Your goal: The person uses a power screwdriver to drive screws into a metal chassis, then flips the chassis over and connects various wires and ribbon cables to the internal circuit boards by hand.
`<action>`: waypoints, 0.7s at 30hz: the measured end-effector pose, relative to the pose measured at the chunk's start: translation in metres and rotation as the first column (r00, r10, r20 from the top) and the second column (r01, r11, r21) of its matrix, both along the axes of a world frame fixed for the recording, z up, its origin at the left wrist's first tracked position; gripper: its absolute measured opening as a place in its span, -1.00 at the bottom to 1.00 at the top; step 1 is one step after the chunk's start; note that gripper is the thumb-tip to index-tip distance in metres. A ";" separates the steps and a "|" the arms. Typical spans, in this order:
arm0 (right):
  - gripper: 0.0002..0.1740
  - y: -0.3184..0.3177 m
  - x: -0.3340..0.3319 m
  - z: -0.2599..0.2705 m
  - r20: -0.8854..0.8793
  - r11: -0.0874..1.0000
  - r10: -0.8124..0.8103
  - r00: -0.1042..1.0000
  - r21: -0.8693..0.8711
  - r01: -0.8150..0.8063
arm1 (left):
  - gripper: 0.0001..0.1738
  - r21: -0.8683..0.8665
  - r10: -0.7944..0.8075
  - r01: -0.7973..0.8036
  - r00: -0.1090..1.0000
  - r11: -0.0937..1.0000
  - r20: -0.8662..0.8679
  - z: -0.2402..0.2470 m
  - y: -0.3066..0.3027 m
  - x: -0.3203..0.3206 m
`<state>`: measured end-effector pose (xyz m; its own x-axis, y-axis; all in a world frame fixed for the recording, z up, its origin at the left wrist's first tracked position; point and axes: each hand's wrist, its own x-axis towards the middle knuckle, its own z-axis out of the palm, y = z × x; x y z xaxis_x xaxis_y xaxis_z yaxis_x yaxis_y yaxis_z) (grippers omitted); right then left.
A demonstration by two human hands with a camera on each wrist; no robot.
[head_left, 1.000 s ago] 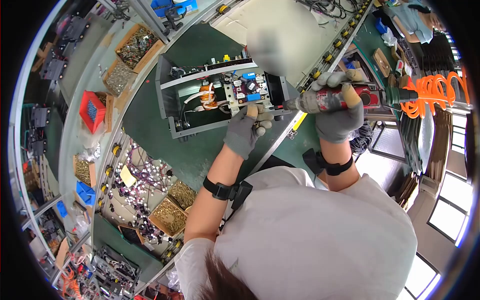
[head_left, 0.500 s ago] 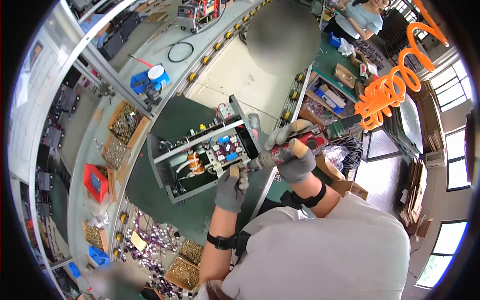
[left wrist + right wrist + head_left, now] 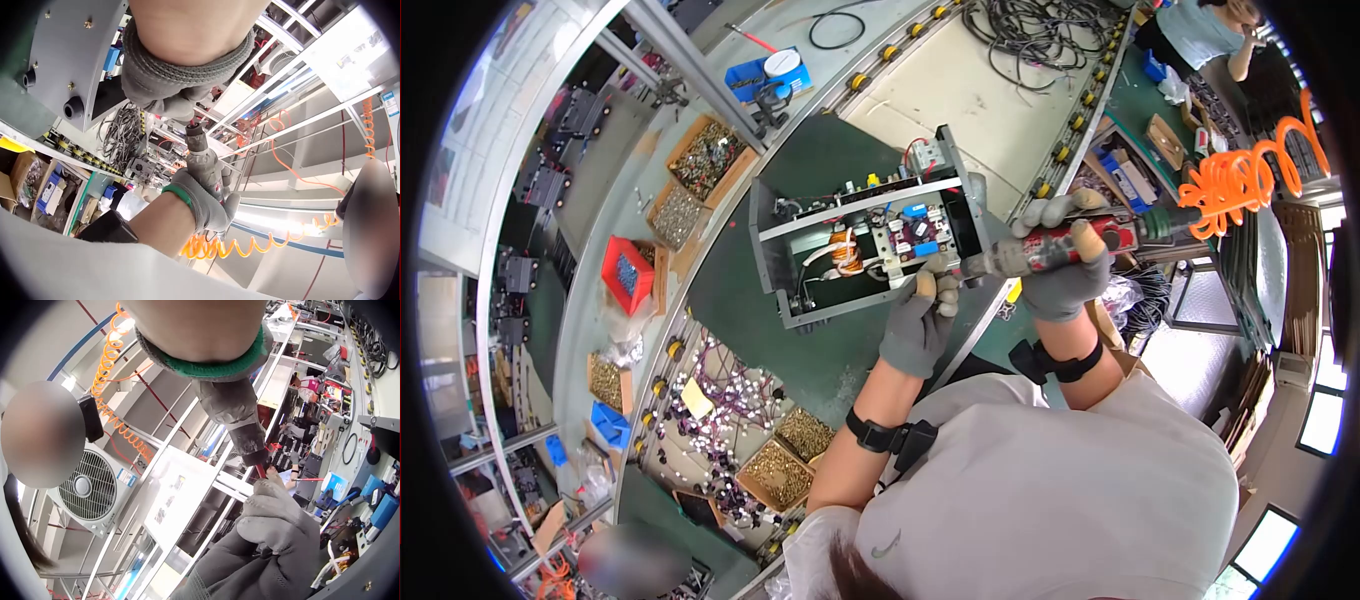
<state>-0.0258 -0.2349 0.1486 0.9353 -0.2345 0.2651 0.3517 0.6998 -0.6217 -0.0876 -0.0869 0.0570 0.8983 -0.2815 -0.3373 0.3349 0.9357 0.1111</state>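
An open grey metal box (image 3: 800, 318) holds a circuit board (image 3: 920, 232) and a copper coil (image 3: 845, 252). At its right front corner is my gloved left hand (image 3: 918, 325), fingertips bent together at the tip of a power driver (image 3: 1040, 250). The right wrist view shows the left fingers (image 3: 272, 515) pinching around the driver's red bit (image 3: 260, 470); whether a screw is there is hidden. My gloved right hand (image 3: 1068, 278) grips the driver's red and grey body, which lies roughly level, pointing left at the box. The left wrist view also shows the right hand (image 3: 203, 203) wrapped around the driver.
The box rests on a green board (image 3: 800, 370). Screw bins (image 3: 705, 160), a red bin (image 3: 628, 275) and a metal post (image 3: 700, 75) are to the left. Connector wires (image 3: 720, 420) lie in front. An orange coiled hose (image 3: 1235, 180) runs from the driver. Another person (image 3: 1195, 35) is at the upper right.
The head view has swung away and back. The driver's tip, a little apart from my left fingers a second ago, is now at them. My right hand has kept its grip.
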 end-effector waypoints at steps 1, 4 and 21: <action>-0.69 0.001 0.001 0.000 0.012 1.000 -0.015 1.000 0.008 0.015 | -0.59 0.008 0.010 -0.010 1.000 1.000 -0.011 0.002 -0.001 0.000; -0.69 0.001 0.003 0.001 0.023 1.000 -0.009 1.000 0.005 0.009 | -0.59 -0.030 0.012 -0.011 0.999 0.999 0.043 0.003 -0.003 0.004; -0.69 -0.004 0.019 0.001 -0.053 1.000 0.008 0.999 0.029 -0.007 | -0.66 -0.035 -0.162 0.162 0.987 0.986 0.002 -0.001 0.017 0.014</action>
